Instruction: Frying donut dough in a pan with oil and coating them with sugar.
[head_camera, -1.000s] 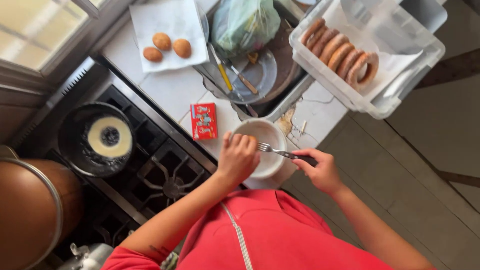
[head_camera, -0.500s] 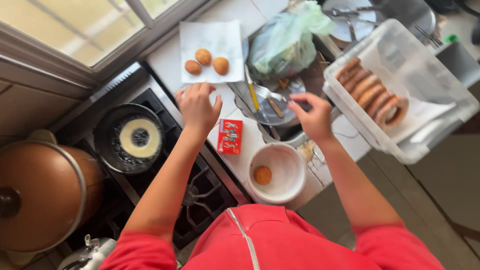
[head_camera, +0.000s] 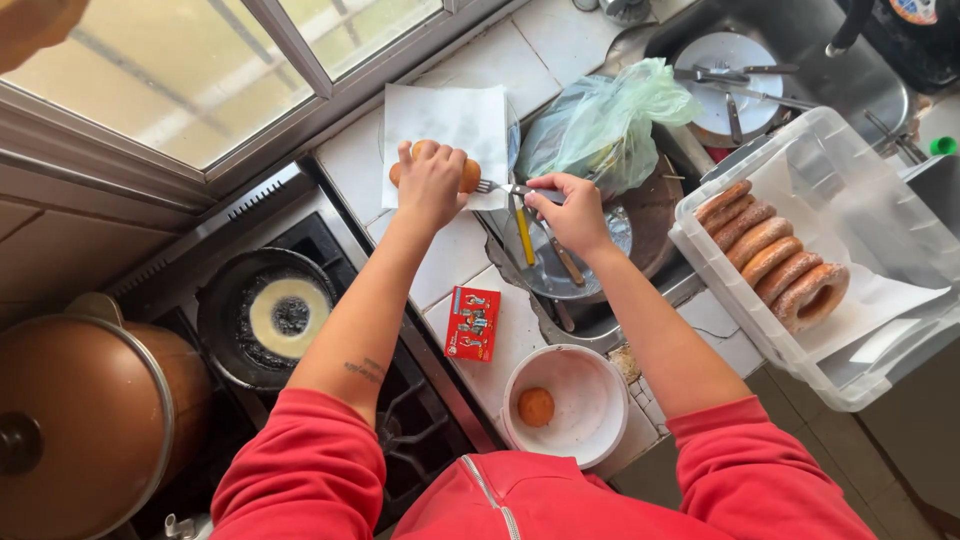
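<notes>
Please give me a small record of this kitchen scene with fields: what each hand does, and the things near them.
left hand: rests on the round fried balls lying on white paper
right hand: holds a fork, tines toward the balls
white bowl: one orange ball inside
frying pan: on the stove, a ring of dough in oil
clear plastic tub: a row of browned rings
red small box: on the tiled counter
green plastic bag: beside the sink

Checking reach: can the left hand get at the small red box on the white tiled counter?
Probably yes. The left hand rests on the round fried balls on white paper, and the small red box lies uncovered just beside that forearm, nothing on or against it.
</notes>
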